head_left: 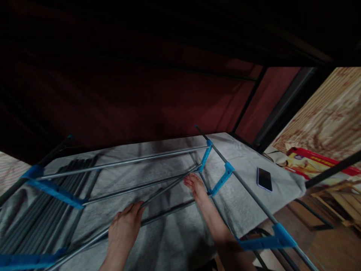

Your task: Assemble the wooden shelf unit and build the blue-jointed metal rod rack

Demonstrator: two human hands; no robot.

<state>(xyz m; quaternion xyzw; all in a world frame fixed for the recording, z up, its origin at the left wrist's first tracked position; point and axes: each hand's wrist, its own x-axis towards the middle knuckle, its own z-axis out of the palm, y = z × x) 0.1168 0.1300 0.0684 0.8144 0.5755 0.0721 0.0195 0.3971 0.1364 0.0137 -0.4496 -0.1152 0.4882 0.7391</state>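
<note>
My left hand (125, 227) is closed around the lower end of a loose grey metal tube (166, 189), which slants up to the right. Beside its upper end, my right hand (196, 185) has its fingers bent against the tube, just below a blue plastic connector (205, 159); the thumb and exact grip are partly hidden. The tube lies across a frame of grey tubes joined by blue brackets. A left blue bracket (55, 190) and a right blue bracket (222, 180) hold parts of this frame. Under my left hand runs the frame's near crossbar (169, 212).
Several grey tubes (42, 210) lie side by side at the left on a grey cloth (239, 203). A phone (264, 179) rests on the cloth at right. Beyond stand a dark frame with red fabric (169, 109), a red and yellow package (313, 162) and wooden pieces (338, 203).
</note>
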